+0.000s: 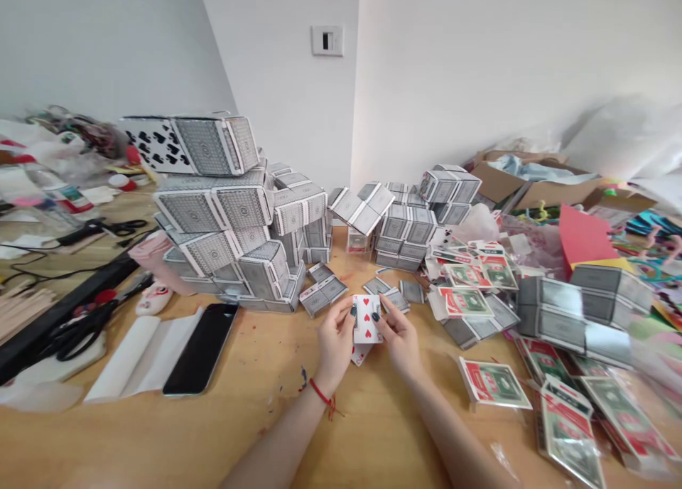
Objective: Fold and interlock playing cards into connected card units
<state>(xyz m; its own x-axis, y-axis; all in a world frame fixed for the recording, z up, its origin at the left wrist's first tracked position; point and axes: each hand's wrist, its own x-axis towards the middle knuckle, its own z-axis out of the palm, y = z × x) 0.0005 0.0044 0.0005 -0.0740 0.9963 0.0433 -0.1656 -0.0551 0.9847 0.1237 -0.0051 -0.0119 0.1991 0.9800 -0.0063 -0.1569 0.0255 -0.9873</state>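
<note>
Spreading toward the person, the table [373,439] leaves open room before the stacked card blocks [216,212]; over mid-table, left hand [334,338] and right hand [402,340] pinch a three-of-hearts card [366,320] by opposite sides, long axis pointing forward.

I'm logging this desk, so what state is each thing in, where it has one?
Left hand: pinching the heart card
Right hand: pinching the same card
Heart card: held, face showing
Phone: lying flat, screen dark
Cardboard box: open
Left card-block structure: stacked, standing
Middle card-block piece: tilted
Wall switch: setting unclear
</note>
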